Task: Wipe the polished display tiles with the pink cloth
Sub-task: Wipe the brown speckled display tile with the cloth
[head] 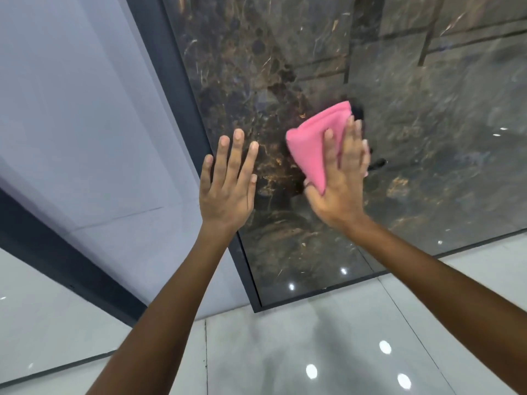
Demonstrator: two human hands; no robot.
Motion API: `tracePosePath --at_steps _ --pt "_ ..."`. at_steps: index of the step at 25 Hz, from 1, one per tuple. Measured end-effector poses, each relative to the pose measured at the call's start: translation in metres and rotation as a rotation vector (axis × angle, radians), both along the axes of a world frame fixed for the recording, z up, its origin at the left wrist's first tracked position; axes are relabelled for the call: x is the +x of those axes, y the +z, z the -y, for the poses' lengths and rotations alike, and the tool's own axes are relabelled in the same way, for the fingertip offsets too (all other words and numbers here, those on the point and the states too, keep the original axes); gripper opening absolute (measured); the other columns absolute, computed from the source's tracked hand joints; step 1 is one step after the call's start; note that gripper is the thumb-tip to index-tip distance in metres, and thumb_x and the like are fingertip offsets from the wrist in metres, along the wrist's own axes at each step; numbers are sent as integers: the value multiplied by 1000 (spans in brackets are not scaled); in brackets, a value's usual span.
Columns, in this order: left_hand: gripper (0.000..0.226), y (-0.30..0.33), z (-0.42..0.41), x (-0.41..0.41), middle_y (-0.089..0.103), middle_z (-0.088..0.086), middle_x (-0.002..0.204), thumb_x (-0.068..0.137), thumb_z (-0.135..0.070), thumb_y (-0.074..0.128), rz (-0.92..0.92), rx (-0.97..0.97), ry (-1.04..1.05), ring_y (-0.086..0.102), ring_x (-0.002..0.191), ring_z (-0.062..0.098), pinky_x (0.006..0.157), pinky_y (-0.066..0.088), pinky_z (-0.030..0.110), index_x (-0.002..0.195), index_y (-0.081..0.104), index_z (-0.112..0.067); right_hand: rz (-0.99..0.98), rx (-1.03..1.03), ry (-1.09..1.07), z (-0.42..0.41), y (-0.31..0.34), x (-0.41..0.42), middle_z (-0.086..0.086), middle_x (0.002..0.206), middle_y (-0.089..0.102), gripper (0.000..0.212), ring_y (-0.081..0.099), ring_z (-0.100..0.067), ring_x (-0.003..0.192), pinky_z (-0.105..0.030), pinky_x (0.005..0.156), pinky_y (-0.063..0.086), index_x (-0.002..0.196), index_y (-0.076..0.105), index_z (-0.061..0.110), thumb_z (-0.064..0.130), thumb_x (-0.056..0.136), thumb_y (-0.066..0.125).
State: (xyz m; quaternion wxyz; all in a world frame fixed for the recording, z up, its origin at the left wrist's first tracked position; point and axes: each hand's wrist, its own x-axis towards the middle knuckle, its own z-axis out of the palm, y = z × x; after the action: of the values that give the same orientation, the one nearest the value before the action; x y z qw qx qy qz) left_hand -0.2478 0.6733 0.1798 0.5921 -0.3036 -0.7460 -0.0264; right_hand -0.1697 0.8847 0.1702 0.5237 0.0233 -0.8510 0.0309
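A large dark marble-patterned display tile (427, 138) stands upright in a black frame (196, 129). My right hand (342, 181) presses a folded pink cloth (310, 146) flat against the tile with straight fingers; the thumb lies at the cloth's lower corner. My left hand (228, 181) is held up open beside it, fingers straight and spread, over the tile's left edge and frame. Whether it touches the surface is unclear.
A pale grey panel (85, 124) adjoins the frame on the left, with a dark band (71, 266) below it. Glossy light floor tiles (313, 352) reflecting ceiling lights lie below the display tile's bottom edge.
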Motion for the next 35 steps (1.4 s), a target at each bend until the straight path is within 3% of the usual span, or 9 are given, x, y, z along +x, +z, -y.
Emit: tracePosePath --at_steps 4,6,12,16,19,23,26,29,35 --pt "61 -4 2 0 -2 7 164 102 -26 33 -23 2 -9 -7 150 21 120 4 39 156 6 -18 313 973 198 26 -121 0 -4 160 -15 101 -9 -27 147 -50 116 -15 151 -17 13 32 80 52" --pt "62 -2 2 1 15 10 158 101 -24 36 -2 12 -32 -2 150 24 120 4 39 156 7 -18 416 1193 219 8 -150 11 1 161 -2 110 1 -23 148 -48 116 -17 152 -13 11 20 74 64" --pt "57 -54 -11 15 5 11 161 102 -30 26 105 139 -24 -10 149 17 121 -4 36 155 12 -16 -5 335 81 26 -141 -3 -7 161 -7 77 0 -29 148 -53 118 7 154 4 17 23 92 48" --pt "56 -102 -17 15 -18 2 162 104 -34 16 129 121 26 -16 148 16 121 -7 36 156 0 -21 237 930 205 9 -262 3 -1 162 0 95 3 -26 148 -47 119 -9 154 5 18 4 75 56" --pt "52 -107 -24 13 14 20 153 103 -33 16 103 193 87 -15 148 15 121 -4 36 149 23 -10 282 994 304 12 -296 12 9 159 19 92 19 -14 145 -43 118 -14 153 6 16 3 76 55" --pt "50 -116 -28 11 25 21 146 103 -33 13 64 244 101 -8 150 16 120 1 37 144 28 -8 170 830 297 49 -290 -8 2 159 12 82 12 -23 146 -43 118 11 154 1 15 5 87 47" --pt "50 -122 -32 11 29 22 145 103 -32 14 34 272 81 3 150 23 120 3 37 143 30 -7 411 1276 392 47 -349 1 9 161 5 98 13 -13 147 -34 118 20 154 3 20 -2 78 61" --pt "50 -122 -32 7 25 20 145 102 -32 13 26 269 102 -9 149 13 120 2 37 142 29 -8 577 1449 446 8 -372 12 12 159 12 88 19 -8 145 -36 119 1 153 19 26 16 82 69" --pt "50 -123 -31 6 29 21 144 102 -32 13 7 270 113 -8 148 14 121 1 37 142 31 -7 94 570 197 5 -257 -5 4 152 28 69 20 -19 142 -42 118 6 151 24 21 16 84 44"
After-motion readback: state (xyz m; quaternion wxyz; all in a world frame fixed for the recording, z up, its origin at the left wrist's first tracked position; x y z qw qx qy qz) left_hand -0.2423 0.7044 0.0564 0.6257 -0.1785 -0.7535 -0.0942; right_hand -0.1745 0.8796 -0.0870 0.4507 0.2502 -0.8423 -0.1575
